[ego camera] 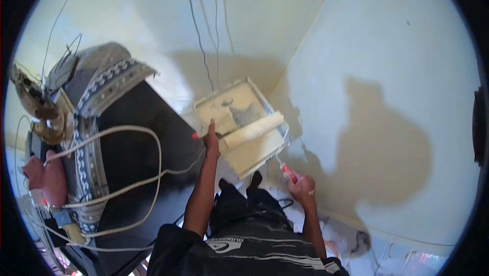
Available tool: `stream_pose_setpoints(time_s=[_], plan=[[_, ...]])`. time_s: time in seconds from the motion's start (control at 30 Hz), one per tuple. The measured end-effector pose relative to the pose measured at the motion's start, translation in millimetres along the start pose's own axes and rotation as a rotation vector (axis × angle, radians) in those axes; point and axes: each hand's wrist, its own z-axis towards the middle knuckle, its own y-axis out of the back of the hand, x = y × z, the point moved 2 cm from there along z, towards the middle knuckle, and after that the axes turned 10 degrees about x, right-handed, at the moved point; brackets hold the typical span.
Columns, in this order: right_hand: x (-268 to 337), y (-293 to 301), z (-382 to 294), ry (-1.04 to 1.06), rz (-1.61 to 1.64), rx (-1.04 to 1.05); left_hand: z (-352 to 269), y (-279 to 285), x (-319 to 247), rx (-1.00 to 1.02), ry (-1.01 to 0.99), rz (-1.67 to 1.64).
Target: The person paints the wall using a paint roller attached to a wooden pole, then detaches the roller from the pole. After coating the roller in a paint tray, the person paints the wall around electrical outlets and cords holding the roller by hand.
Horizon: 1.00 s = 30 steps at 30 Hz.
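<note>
My left hand (212, 138) grips the near left side of a paint tray (248, 171), its thumb over the rim. Cream paint coats the inside of the tray, with a grey patch and a flat scraper-like piece with a red end (195, 136) near my thumb. Across the tray lies a paint roller (254, 130) covered in cream paint. My right hand (301, 185) is closed around the roller's red handle (289, 173), to the right of the tray and nearer my body.
Pale walls meet in a corner ahead. A dark cabinet (141, 142) with a patterned cloth (86, 161) stands at the left, bearing a pinkish-red object (53, 178), ornaments and a looping white cable (158, 153). Thin wires (202, 47) hang down the wall ahead.
</note>
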Motion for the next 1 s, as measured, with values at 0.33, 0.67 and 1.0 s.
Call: stream_pose_setpoints(time_s=[0.33,0.67,1.0], plan=[[13,-11,-17,-0.082,0.017,0.045,-8,-22,-43,0.017,-0.039,0.061],[32,-17,-11,-0.153,-0.139,0.091,3,6,-16,0.005,-0.062,0.055],[-14,-56,24,-0.139,-0.194,0.159,4,16,26,-0.023,0.039,0.101]])
